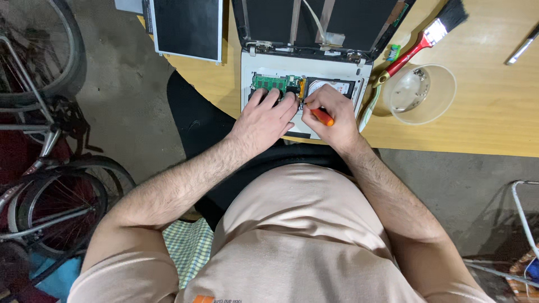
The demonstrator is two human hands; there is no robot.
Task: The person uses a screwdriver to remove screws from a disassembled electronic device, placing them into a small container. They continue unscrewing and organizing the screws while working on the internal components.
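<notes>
White laptop opened up flat on table, green board exposed; orange-handled screwdriver over it.

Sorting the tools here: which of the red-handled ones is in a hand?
The orange-red screwdriver, gripped in the right hand over the opened laptop. The red-handled paintbrush lies untouched on the table.

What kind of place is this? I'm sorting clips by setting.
Probably a home garage or shed used as a repair spot: bicycles stand on a bare concrete floor, beside a wooden table holding an opened laptop.
</notes>
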